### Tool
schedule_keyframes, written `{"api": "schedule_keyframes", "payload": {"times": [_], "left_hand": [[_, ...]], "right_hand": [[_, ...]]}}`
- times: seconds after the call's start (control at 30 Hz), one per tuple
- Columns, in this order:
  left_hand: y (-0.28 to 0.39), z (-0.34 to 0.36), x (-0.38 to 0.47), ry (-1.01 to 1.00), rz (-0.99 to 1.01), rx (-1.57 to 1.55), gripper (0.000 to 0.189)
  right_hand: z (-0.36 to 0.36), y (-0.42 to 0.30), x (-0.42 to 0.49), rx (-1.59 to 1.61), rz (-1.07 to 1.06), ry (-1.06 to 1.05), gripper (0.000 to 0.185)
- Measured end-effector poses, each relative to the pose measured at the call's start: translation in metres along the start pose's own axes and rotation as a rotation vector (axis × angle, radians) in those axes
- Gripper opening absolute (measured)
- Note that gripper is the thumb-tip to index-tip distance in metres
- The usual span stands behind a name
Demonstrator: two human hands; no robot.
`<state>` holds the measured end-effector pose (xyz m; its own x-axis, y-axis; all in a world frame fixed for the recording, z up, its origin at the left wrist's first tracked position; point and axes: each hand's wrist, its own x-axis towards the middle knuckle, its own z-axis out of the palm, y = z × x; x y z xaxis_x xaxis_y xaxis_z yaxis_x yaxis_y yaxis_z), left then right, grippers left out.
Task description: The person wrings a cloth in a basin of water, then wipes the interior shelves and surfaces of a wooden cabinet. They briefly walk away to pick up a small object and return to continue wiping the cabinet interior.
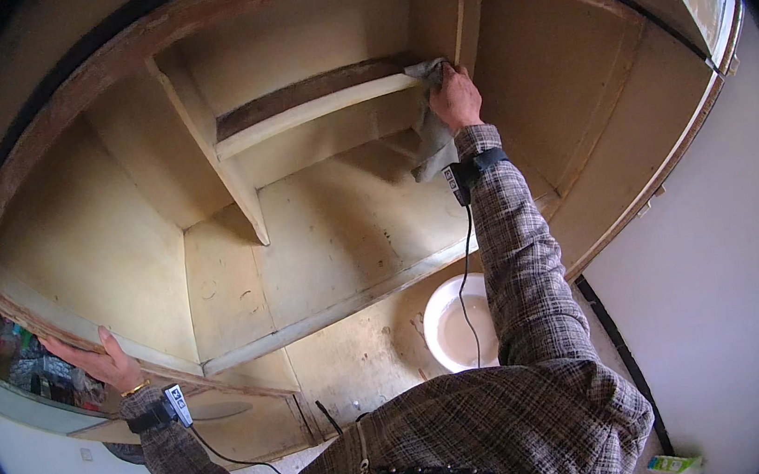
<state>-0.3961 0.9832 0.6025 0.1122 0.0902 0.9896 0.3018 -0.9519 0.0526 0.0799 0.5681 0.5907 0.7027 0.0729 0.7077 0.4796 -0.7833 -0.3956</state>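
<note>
At the right end of the short shelf (316, 114) inside a wooden cabinet, my right hand (456, 98) grips a grey cloth (438, 133). Part of the cloth lies over the shelf's end, and the rest hangs below. Far to the left, my left hand (108, 366) rests against the cabinet's wooden side edge (163, 374), thumb spread from the fingers and no loose object in it. A white basin (435, 329) of cloudy liquid stands below the compartment's front ledge (359, 302), partly hidden by my right sleeve.
An upright divider (212, 158) stands left of the shelf. Plastic-wrapped items (44, 373) fill an opening beside my left hand. Cables run from devices strapped to both wrists. A green and white packet (674, 467) lies at the lower right, near a white wall (704, 312).
</note>
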Motion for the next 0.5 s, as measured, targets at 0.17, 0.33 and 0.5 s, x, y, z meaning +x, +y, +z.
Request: {"api": "schedule_keyframes", "payload": {"times": [0.17, 0.33, 0.5], "left_hand": [[-0.01, 0.003, 0.003, 0.019, 0.012, -0.019, 0.082], [-0.011, 0.0, -0.003, 0.026, 0.015, -0.006, 0.082], [-0.015, -0.034, -0.012, -0.028, -0.039, 0.024, 0.088]], "right_hand": [[0.009, -0.001, -0.023, -0.008, 0.086, 0.01, 0.045], [0.028, 0.001, -0.089, 0.125, 0.118, -0.137, 0.03], [0.048, -0.037, -0.116, 0.558, 0.075, -0.289, 0.033]]}}
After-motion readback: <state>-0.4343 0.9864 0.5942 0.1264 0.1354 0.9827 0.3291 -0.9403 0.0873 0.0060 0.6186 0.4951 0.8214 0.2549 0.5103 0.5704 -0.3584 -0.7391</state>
